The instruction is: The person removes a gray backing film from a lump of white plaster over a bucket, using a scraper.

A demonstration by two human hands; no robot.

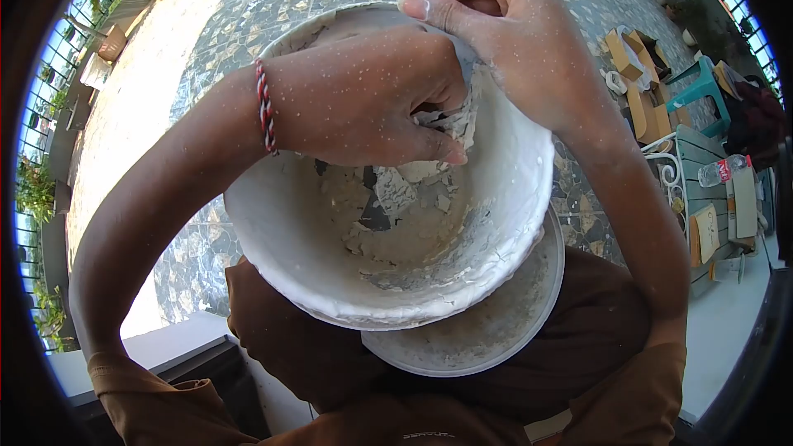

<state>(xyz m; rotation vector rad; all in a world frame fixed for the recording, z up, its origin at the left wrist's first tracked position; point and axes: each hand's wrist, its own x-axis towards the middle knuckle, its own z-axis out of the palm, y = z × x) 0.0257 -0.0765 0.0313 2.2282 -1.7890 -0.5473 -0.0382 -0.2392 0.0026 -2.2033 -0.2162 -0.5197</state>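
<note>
A round white bowl (512,223), coated with a cracked, flaking white crust, is tilted toward me above my lap. My left hand (372,99), with a braided red, white and black cord at the wrist, reaches across its opening. Its fingers are closed on a peeling flake of dried white crust (469,120) near the right inner wall. My right hand (520,41) grips the far rim, thumb on the edge and fingers curled. Loose crust pieces (395,192) lie on the bowl's bottom. White specks dot both hands.
Beneath the bowl, a round pale lid (462,351) rests on my lap. To the right are a green bench (698,169) with a plastic bottle (724,170), a teal stool (700,95) and cardboard boxes (644,107). Potted plants (111,43) stand along the left railing over the tiled floor.
</note>
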